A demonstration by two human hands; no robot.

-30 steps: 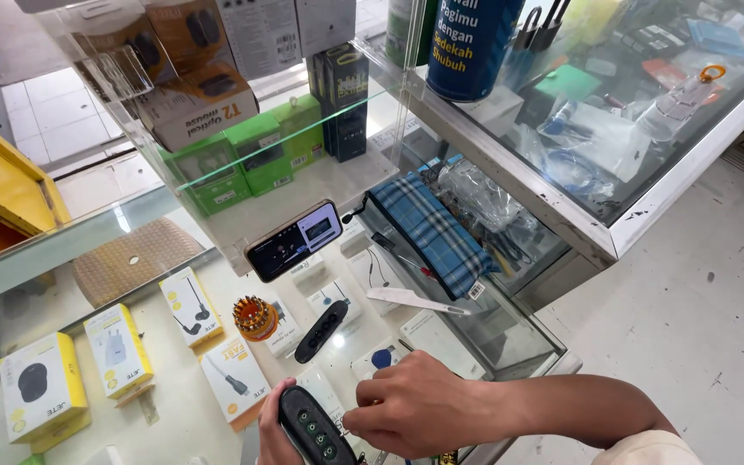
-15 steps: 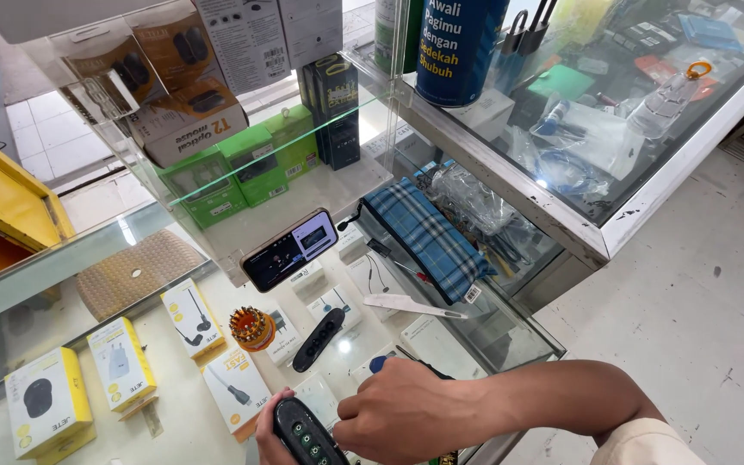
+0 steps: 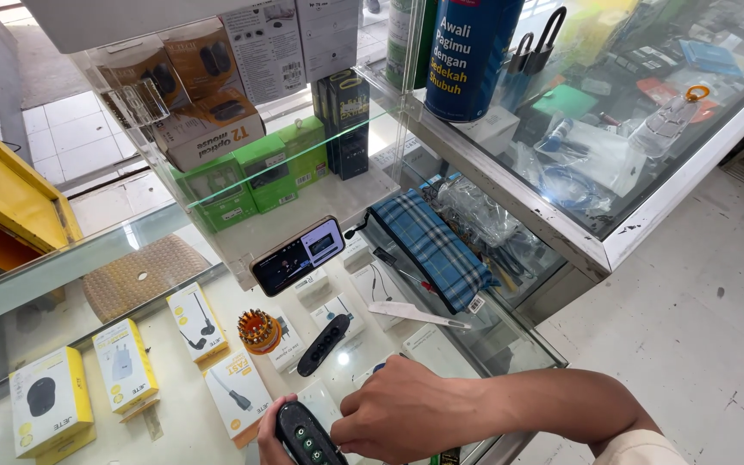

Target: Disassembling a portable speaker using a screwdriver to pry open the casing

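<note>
My left hand (image 3: 266, 436) shows only its fingers at the bottom edge, wrapped around a black remote-like device (image 3: 305, 437) with small buttons and green lights. My right hand (image 3: 399, 409) reaches in from the right with fingers curled, their tips against the device's right side. A small blue tip (image 3: 378, 368) peeks out behind its knuckles; whether the hand holds it is hidden. Both hands are above a glass counter top (image 3: 165, 435).
On the glass lie a second black remote (image 3: 323, 344), a lit smartphone (image 3: 297, 255), an orange bit holder (image 3: 258, 331), a white flat tool (image 3: 415, 314) and a blue plaid cloth (image 3: 432, 245). Yellow boxes (image 3: 49, 400) sit under the glass, green boxes (image 3: 247, 176) on a shelf.
The view has shifted slightly. My hands stay at the bottom edge on the black device, with the right hand nudged a little to the right.
</note>
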